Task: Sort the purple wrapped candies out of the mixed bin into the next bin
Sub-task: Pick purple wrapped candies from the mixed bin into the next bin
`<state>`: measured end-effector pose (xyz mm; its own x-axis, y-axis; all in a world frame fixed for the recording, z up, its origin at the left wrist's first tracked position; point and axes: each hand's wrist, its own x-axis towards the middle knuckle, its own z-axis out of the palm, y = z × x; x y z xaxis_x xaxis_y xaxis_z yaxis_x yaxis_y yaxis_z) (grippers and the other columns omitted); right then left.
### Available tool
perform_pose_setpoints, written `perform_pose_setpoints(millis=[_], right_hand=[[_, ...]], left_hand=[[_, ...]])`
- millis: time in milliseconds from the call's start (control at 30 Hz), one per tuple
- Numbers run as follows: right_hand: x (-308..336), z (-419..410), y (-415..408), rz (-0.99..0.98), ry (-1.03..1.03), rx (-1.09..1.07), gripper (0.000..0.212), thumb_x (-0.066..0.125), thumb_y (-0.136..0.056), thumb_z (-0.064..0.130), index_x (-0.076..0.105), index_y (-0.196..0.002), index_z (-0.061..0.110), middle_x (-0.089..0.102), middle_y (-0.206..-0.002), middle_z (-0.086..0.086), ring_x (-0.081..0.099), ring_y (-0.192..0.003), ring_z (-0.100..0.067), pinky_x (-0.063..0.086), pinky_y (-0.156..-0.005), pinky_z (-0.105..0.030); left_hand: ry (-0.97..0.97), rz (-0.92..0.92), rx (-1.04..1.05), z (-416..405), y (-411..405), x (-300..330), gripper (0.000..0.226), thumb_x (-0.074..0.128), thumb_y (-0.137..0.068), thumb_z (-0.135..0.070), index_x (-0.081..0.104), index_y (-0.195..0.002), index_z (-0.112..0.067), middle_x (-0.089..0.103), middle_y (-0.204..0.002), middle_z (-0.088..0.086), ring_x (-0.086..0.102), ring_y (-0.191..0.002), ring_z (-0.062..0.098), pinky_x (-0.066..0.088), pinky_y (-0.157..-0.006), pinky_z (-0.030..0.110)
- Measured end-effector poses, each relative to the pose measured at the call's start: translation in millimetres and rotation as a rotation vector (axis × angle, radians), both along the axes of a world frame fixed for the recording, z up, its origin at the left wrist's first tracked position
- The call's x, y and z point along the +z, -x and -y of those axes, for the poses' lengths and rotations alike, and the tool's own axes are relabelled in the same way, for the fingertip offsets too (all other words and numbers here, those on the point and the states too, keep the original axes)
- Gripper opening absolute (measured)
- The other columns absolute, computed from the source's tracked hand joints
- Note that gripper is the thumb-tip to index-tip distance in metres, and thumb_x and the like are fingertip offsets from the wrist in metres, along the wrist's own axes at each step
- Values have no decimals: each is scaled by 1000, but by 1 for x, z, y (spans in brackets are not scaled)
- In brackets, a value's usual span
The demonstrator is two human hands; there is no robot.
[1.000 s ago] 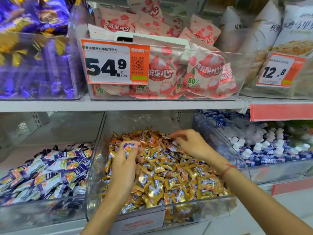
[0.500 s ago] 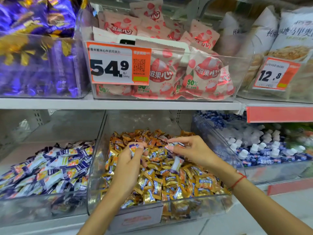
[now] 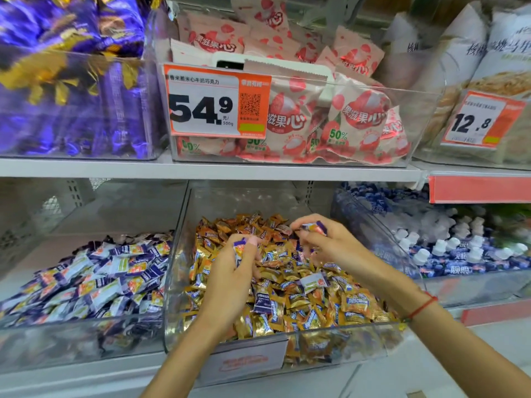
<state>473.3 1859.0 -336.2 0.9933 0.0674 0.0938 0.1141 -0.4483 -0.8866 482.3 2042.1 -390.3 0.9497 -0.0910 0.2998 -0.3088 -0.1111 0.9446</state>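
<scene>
**Candy bins, lower shelf: both hands holding purple pieces**

Head view. You are reaching into the middle clear bin (image 3: 184,282), the mixed one, which is lying heaped with gold candies (image 3: 316,300) and a few purple ones among them. Your left hand (image 3: 230,280) is gripping a purple candy (image 3: 240,248) in curled fingers, raised just above the heap. Your right hand (image 3: 330,245) is pinching another purple piece (image 3: 314,226) between thumb and fingertips, over the back of the same bin; a red string (image 3: 422,307) is circling that wrist. One pale-faced purple candy (image 3: 313,282) is lying loose on the gold pile, just below your right hand. The next bin (image 3: 57,340), on the left, is holding a spread of purple candies (image 3: 94,277). Above, an orange price tag (image 3: 215,106) is fronting a bin of pink packets (image 3: 359,122).
</scene>
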Motion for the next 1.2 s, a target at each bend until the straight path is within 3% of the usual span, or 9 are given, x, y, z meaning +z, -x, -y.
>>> perform_pose_setpoints(millis=[100,233,333,467,567,667,833,1000,1200], right_hand=[[-11,27,8,25,513,171,19,46,-101,25,58,-115,29,59,-96,23,58,-84,2,47,-75,-21],[-25,32,17,0,1028,267,36,38,-100,47,40,-136,48,46,-114,5,50,-105,-13,45,-88,-39],[-25,26,26,89,1098,242,40,40,-96,56,44,-130,37,43,-113,8,50,-101,-13,43,-78,-35],[-30,17,28,105,1136,221,29,38,-97,54,42,-104,26,47,-98,10,47,-87,-14,27,-64,-32],[-28,16,21,49,1026,158,28,36,-99,49,45,-101,23,52,-92,6,51,-84,-18,33,-66,-33],[-29,19,23,43,822,122,27,35,-101,44,46,-101,20,53,-83,6,52,-80,-17,39,-70,-33],[-26,11,32,23,474,112,20,35,-101,40,48,-113,31,46,-72,-4,43,-65,-16,39,-60,-30],[-14,-31,30,80,224,100,26,35,-101,41,48,-121,31,47,-80,16,48,-63,4,38,-61,-14],[6,-138,12,250,238,273,27,38,-103,35,41,-128,25,46,-117,6,48,-110,-12,38,-80,-14]], left_hand=[[18,-11,-3,-1,0,1,19,42,-100,-35,57,-93,-24,60,-72,2,54,-60,16,40,-46,25],[-239,73,-80,-6,-2,2,15,45,-97,-43,57,-91,-34,54,-62,2,46,-54,17,39,-51,34],[-571,97,-55,-17,2,10,29,49,-92,-53,62,-97,-28,67,-74,-5,63,-72,20,50,-71,37],[-1080,116,-3,-13,13,18,53,48,-87,-65,55,-95,-13,55,-78,3,56,-84,25,35,-62,33],[-1272,89,6,-5,20,22,57,52,-84,-67,30,-69,-17,37,-67,-3,47,-77,22,32,-63,30],[-1340,63,-11,-4,20,26,56,52,-91,-55,22,-65,-16,31,-66,-1,54,-86,26,33,-66,31],[-1227,125,-28,-15,23,26,41,45,-100,-39,32,-71,-14,37,-66,-1,47,-78,27,28,-63,33],[-724,292,119,-46,53,43,22,35,-100,-46,44,-93,-28,49,-61,-8,48,-54,8,32,-53,31],[-263,287,544,-139,40,40,16,39,-101,-36,50,-100,-24,54,-66,-9,46,-52,3,35,-55,30]])
